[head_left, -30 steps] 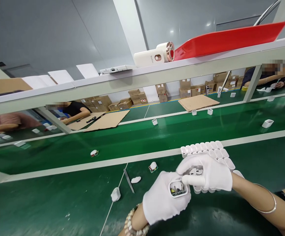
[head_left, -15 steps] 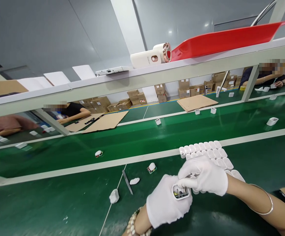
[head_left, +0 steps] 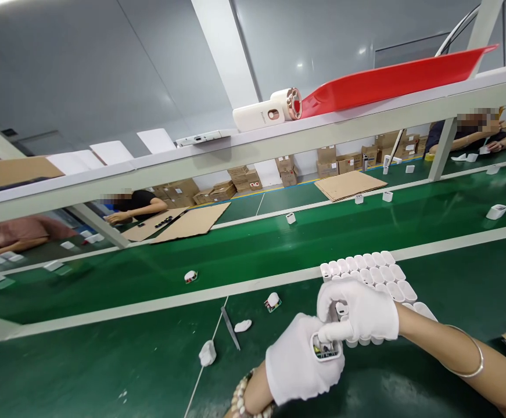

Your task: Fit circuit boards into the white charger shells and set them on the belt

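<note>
From where I stand, in the head view, the white housing (head_left: 327, 358) is in the left hand (head_left: 302, 360), low and right of centre, w/ its open end up and electronic parts (head_left: 323, 349) visible inside. The left fingers are curled around its wall. The right hand (head_left: 361, 307) comes from 2 o'clock, its thumb and bent forefinger at the upper rim; if they pinch sth. between them, I cannot tell. Rows of white cases (head_left: 386, 273) lie at 1 o'clock of the housing, a loose board (head_left: 273, 301) at 10, tweezers (head_left: 230, 328) betw. 9 and 10.

In my judgement, the housing is light and stiff, prob. a bit slippery for cloth gloves; the parts inside are fragile. Best hold: outer side walls, w/o pressing the parts.
</note>
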`<state>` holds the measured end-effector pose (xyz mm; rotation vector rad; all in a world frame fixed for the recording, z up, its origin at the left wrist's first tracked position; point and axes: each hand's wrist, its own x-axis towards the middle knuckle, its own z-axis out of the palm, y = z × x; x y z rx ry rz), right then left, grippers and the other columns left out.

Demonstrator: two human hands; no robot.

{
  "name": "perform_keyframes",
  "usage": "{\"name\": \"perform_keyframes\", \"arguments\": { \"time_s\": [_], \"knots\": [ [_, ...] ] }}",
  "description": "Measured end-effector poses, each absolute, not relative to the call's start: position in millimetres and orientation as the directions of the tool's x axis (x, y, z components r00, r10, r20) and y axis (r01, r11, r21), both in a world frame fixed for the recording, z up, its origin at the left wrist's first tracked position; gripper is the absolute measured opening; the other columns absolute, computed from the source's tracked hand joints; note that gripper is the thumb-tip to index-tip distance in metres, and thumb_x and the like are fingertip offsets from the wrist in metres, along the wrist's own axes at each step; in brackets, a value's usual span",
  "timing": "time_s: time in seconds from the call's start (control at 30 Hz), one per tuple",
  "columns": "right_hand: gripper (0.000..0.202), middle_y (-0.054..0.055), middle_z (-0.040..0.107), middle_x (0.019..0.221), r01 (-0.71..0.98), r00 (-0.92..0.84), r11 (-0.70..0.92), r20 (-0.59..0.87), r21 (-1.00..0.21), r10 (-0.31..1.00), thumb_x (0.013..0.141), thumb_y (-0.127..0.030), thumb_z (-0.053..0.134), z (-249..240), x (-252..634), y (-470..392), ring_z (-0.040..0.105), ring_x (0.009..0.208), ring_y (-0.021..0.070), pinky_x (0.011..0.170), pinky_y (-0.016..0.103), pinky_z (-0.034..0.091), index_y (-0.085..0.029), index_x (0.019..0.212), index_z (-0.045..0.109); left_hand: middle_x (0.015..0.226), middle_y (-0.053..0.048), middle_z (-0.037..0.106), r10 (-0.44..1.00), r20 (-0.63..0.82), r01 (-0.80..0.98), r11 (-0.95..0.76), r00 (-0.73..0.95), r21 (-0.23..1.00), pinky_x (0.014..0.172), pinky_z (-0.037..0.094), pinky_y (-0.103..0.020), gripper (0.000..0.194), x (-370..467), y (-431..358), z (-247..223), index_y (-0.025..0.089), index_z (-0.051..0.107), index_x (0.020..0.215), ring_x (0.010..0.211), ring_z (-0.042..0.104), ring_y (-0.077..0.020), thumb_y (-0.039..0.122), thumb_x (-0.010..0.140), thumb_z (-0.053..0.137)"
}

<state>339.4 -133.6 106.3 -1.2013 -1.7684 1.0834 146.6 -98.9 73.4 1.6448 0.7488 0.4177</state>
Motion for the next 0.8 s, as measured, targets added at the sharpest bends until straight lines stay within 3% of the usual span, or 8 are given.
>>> {"name": "perform_keyframes", "arguments": {
  "time_s": [0.1, 0.2, 0.3, 0.4, 0.5, 0.6, 0.73, 0.8],
  "knots": [
    [0.013, -0.003, 0.059, 0.074, 0.445, -0.344, 0.335, 0.187, -0.831, 0.920, 0.073, -0.021, 0.071, 105, 336, -136, 0.052, 0.060, 0.0082, 0.054, 0.020, 0.043, -0.017, 0.071, 0.059, 0.087, -0.002, 0.067, 0.653, -0.090, 0.265, -0.175, 0.752, 0.948, 0.066, 0.054, -0.027, 0.020, 162, -94, 74, 0.014, 0.066, 0.096, 0.073, 0.063, -0.0142, 0.034, 0.092, 0.062],
    [0.009, -0.002, 0.060, 0.081, 0.450, -0.303, 0.283, 0.154, -0.847, 0.941, 0.084, -0.026, 0.066, 112, 338, -133, 0.055, 0.060, 0.0086, 0.055, 0.021, 0.047, -0.018, 0.080, 0.062, 0.069, 0.000, 0.064, 0.656, -0.019, 0.282, -0.298, 0.755, 0.912, 0.066, 0.050, -0.027, 0.004, 173, -92, 80, 0.015, 0.067, 0.079, 0.067, 0.060, -0.0152, 0.017, 0.082, 0.066],
    [0.007, 0.002, 0.063, 0.096, 0.466, -0.392, 0.470, 0.300, -0.750, 0.869, 0.091, -0.024, 0.062, 120, 341, -131, 0.061, 0.088, 0.0154, 0.080, 0.029, 0.051, -0.021, 0.091, 0.068, 0.083, -0.002, 0.068, 0.690, 0.149, 0.237, -0.431, 0.709, 0.871, 0.078, 0.051, -0.032, 0.015, 180, -91, 92, 0.019, 0.067, 0.085, 0.083, 0.064, -0.0206, 0.009, 0.077, 0.059],
    [0.021, 0.005, 0.058, 0.121, 0.519, -0.471, 0.564, 0.336, -0.642, 0.816, 0.081, -0.026, 0.075, 121, 340, -132, 0.055, 0.110, 0.0216, 0.094, 0.035, 0.046, -0.025, 0.101, 0.070, 0.106, -0.006, 0.068, 0.678, 0.321, 0.109, -0.510, 0.661, 0.853, 0.094, 0.050, -0.037, 0.030, 181, -90, 101, 0.021, 0.063, 0.100, 0.103, 0.063, -0.0236, 0.008, 0.074, 0.058],
    [0.020, 0.005, 0.057, 0.123, 0.580, -0.332, 0.483, 0.352, -0.655, 0.875, 0.074, -0.013, 0.076, 118, 340, -131, 0.056, 0.110, 0.0203, 0.094, 0.032, 0.048, -0.022, 0.090, 0.069, 0.113, -0.007, 0.066, 0.680, 0.322, 0.077, -0.486, 0.659, 0.870, 0.093, 0.052, -0.037, 0.046, 174, -83, 99, 0.020, 0.056, 0.117, 0.102, 0.064, -0.0221, 0.008, 0.072, 0.060],
    [0.016, 0.003, 0.062, 0.109, 0.650, -0.165, 0.359, 0.337, -0.670, 0.927, 0.074, -0.011, 0.072, 120, 353, -112, 0.060, 0.095, 0.0160, 0.086, 0.029, 0.051, -0.019, 0.087, 0.065, 0.116, -0.008, 0.063, 0.758, 0.212, 0.292, -0.470, 0.617, 0.833, 0.085, 0.055, -0.037, 0.065, 169, -67, 83, 0.020, 0.046, 0.136, 0.094, 0.064, -0.0201, 0.008, 0.074, 0.059],
    [0.007, 0.002, 0.065, 0.093, 0.762, 0.037, 0.125, 0.234, -0.636, 0.971, 0.083, -0.016, 0.068, 118, 389, -57, 0.061, 0.084, 0.0152, 0.080, 0.031, 0.052, -0.015, 0.088, 0.064, 0.087, -0.007, 0.066, 0.816, 0.094, 0.530, -0.453, 0.571, 0.717, 0.084, 0.053, -0.044, 0.031, 187, -41, 55, 0.015, 0.064, 0.113, 0.080, 0.064, -0.0219, 0.012, 0.082, 0.059],
    [0.012, 0.003, 0.065, 0.092, 0.805, 0.134, -0.006, 0.171, -0.594, 0.976, 0.090, -0.024, 0.066, 110, 403, -30, 0.063, 0.082, 0.0158, 0.078, 0.034, 0.054, -0.013, 0.095, 0.064, 0.102, -0.007, 0.067, 0.800, 0.096, 0.517, -0.468, 0.592, 0.717, 0.089, 0.052, -0.045, 0.033, 200, -34, 46, 0.018, 0.063, 0.116, 0.091, 0.065, -0.0220, 0.016, 0.084, 0.066]
  ]
}}
